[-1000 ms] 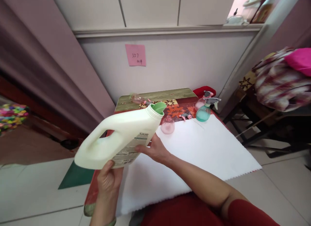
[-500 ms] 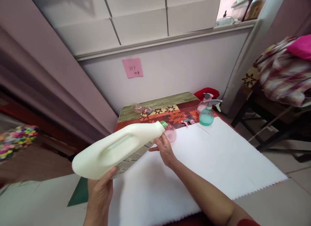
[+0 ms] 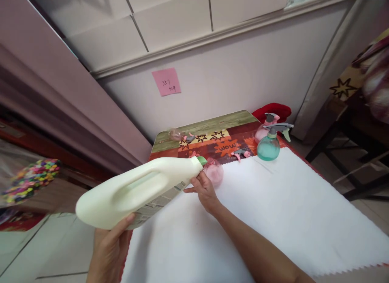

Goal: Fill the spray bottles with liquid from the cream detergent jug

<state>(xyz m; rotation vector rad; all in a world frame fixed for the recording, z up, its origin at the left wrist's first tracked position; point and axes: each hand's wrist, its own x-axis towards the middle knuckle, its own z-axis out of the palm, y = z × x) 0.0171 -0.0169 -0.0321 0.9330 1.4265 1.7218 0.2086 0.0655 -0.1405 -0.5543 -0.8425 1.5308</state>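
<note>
The person's two hands hold a large pale jug [image 3: 138, 189], which is in the air, tilted, to the left of the round pink bottle [image 3: 214, 173]. The left hand [image 3: 112, 242] grasps its lower end, farther from the pink bottle; the right hand [image 3: 205, 191] holds it near the neck, just in front of that bottle. The green spout [image 3: 201, 160] is at the pink bottle's mouth (whether they touch, I cannot tell). This bottle stands on a white sheet [image 3: 258, 218] over the table [image 3: 243, 119]. To its right are a loose spray head [image 3: 241, 154] and, farther, a teal spray bottle [image 3: 268, 148]; behind it, leftward, lies a clear bottle [image 3: 176, 134].
</note>
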